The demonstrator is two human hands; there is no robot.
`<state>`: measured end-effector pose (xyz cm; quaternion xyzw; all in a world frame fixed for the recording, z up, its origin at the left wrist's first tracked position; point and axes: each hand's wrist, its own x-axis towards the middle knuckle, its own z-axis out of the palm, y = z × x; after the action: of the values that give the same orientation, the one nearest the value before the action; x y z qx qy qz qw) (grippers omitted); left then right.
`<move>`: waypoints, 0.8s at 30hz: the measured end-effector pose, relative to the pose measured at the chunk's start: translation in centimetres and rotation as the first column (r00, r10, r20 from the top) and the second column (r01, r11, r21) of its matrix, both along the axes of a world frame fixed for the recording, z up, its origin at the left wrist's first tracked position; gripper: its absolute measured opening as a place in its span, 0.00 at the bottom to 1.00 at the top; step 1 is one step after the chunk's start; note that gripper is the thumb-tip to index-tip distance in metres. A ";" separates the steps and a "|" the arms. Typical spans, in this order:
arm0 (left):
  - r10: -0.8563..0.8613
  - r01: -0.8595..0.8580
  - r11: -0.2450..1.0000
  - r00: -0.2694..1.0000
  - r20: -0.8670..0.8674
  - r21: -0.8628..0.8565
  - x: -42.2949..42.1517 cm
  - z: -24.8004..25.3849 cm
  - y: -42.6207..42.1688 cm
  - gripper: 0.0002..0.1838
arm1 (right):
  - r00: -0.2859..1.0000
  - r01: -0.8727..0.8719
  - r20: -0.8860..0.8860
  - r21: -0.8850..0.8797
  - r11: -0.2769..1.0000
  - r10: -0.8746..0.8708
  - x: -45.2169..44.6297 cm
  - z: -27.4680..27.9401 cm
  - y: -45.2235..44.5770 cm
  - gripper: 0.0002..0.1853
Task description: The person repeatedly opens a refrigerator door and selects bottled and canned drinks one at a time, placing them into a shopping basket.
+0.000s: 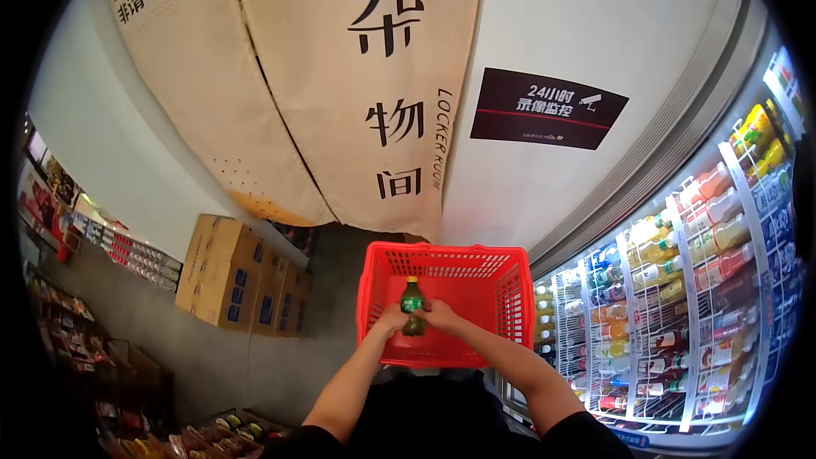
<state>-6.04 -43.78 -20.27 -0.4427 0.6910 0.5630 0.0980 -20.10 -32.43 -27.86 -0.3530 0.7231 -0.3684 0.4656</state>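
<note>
Both of my hands are over a red plastic basket (442, 250) and hold a green bottle with a yellow cap (412, 295). The bottle is upright in the view, with a green label. My left hand (393, 320) grips its lower left side. On its right side, my right hand (439, 314) has its fingers against the bottle. Below the bottle, the red floor of the basket shows, with nothing else visible in it.
On the right stands a lit drinks cooler (633, 323) with rows of bottles. Cardboard boxes (223, 276) are stacked at the left. A beige cloth curtain (323, 59) hangs ahead beside a wall sign (548, 109). Packaged goods (212, 440) sit at the lower left.
</note>
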 end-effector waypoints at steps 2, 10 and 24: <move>0.064 -0.065 0.997 0.998 0.020 0.051 -0.2 -0.5 0.5 0.16 | 1.000 -0.013 0.021 0.062 0.998 0.012 0.0 0.1 -0.5 0.25; 0.224 -0.166 0.923 0.966 -0.133 0.348 1.8 -1.7 1.6 0.22 | 1.000 0.001 -0.009 0.291 0.957 0.002 1.2 -5.7 -3.0 0.18; 0.102 -0.080 0.991 0.973 -0.208 0.111 4.2 0.3 0.3 0.25 | 0.897 -0.030 -0.432 0.150 0.988 0.093 1.8 -1.7 -6.2 0.31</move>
<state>-1.80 -43.45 -20.00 -0.4054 0.6469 0.6456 0.0198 -18.30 -38.61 -29.61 -0.4161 0.8216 -0.2131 0.3260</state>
